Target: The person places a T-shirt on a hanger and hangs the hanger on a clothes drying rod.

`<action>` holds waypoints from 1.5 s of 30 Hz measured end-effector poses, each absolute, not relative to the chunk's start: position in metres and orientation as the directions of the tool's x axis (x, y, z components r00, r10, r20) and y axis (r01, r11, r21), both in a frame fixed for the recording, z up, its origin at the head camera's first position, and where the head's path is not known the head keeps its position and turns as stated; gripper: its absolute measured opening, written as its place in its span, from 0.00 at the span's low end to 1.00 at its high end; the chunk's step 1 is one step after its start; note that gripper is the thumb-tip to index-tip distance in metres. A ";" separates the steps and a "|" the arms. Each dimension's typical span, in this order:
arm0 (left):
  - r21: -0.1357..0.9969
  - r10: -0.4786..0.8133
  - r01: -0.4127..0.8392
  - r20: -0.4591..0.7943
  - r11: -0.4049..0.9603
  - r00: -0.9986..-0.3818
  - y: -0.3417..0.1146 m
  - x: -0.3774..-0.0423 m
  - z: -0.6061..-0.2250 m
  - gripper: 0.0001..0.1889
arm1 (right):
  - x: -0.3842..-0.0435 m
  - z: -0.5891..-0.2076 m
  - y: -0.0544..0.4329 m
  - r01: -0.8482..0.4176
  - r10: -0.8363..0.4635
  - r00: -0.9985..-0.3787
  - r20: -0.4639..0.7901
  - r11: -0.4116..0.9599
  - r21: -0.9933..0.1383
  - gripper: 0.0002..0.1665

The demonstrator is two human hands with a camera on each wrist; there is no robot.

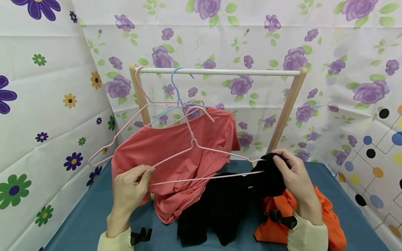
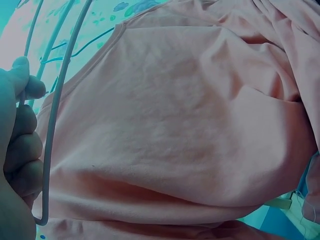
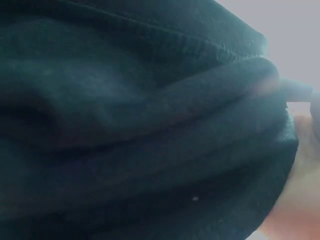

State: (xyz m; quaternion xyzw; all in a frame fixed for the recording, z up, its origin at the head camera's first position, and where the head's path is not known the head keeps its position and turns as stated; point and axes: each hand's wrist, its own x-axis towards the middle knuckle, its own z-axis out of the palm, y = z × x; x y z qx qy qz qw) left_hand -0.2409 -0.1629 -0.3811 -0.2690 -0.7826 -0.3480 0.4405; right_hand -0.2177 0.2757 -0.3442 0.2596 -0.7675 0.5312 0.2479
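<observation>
Hanger, held, runs left-right (hook upward).

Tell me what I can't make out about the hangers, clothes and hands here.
Head view: the right end of the held pink hanger, covered by the black garment at the right hand.
Head view: the lower blue hanger, behind the coral shirt.
Head view: part of the orange garment, under the right sleeve and past the bottom edge.
Left wrist: part of the left hand, cut by the left edge.
Right wrist: most fingers, behind blurred black cloth.
</observation>
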 end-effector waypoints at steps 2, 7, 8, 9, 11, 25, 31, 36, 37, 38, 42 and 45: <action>0.305 0.113 0.729 0.879 0.612 -0.463 -0.162 -0.241 -0.381 0.02 | -0.217 -0.344 0.277 -0.638 -0.196 -0.770 0.607 0.238 -0.732 0.13; 0.305 0.108 0.729 0.881 0.613 -0.460 -0.162 -0.242 -0.382 0.02 | -0.219 -0.344 0.280 -0.540 -0.343 -0.797 0.498 0.033 -0.841 0.15; 0.307 0.108 0.726 0.880 0.615 -0.463 -0.162 -0.242 -0.382 0.02 | -0.220 -0.344 0.280 -0.509 -0.363 -0.798 0.482 -0.024 -0.860 0.13; 0.308 0.107 0.724 0.879 0.617 -0.465 -0.162 -0.242 -0.382 0.02 | -0.221 -0.345 0.280 -0.482 -0.381 -0.791 0.478 -0.093 -0.871 0.12; 0.314 0.105 0.720 0.875 0.619 -0.473 -0.162 -0.242 -0.382 0.02 | -0.222 -0.346 0.280 -0.448 -0.402 -0.773 0.491 -0.202 -0.871 0.12; 0.307 0.077 0.701 0.885 0.644 -0.459 -0.162 -0.242 -0.383 0.03 | -0.215 -0.346 0.281 -0.552 -0.299 -0.801 0.518 0.038 -0.833 0.11; 0.287 0.073 0.707 0.899 0.646 -0.431 -0.162 -0.241 -0.381 0.02 | -0.212 -0.345 0.285 -0.634 -0.324 -0.771 0.549 0.297 -0.714 0.13; 0.276 0.068 0.719 0.910 0.638 -0.410 -0.162 -0.241 -0.380 0.02 | -0.215 -0.346 0.282 -0.725 -0.335 -0.687 0.645 0.371 -0.580 0.19; 0.276 0.065 0.721 0.911 0.636 -0.406 -0.162 -0.242 -0.381 0.03 | -0.215 -0.346 0.281 -0.741 -0.327 -0.667 0.669 0.383 -0.551 0.20; 0.277 0.061 0.723 0.913 0.633 -0.403 -0.161 -0.242 -0.381 0.04 | -0.216 -0.346 0.279 -0.752 -0.318 -0.650 0.690 0.397 -0.526 0.21; 0.274 0.046 0.728 0.921 0.628 -0.387 -0.160 -0.243 -0.381 0.07 | -0.217 -0.346 0.274 -0.774 -0.274 -0.589 0.760 0.460 -0.434 0.21; 0.269 0.042 0.728 0.925 0.631 -0.378 -0.157 -0.244 -0.382 0.06 | -0.217 -0.345 0.270 -0.774 -0.249 -0.548 0.799 0.514 -0.371 0.20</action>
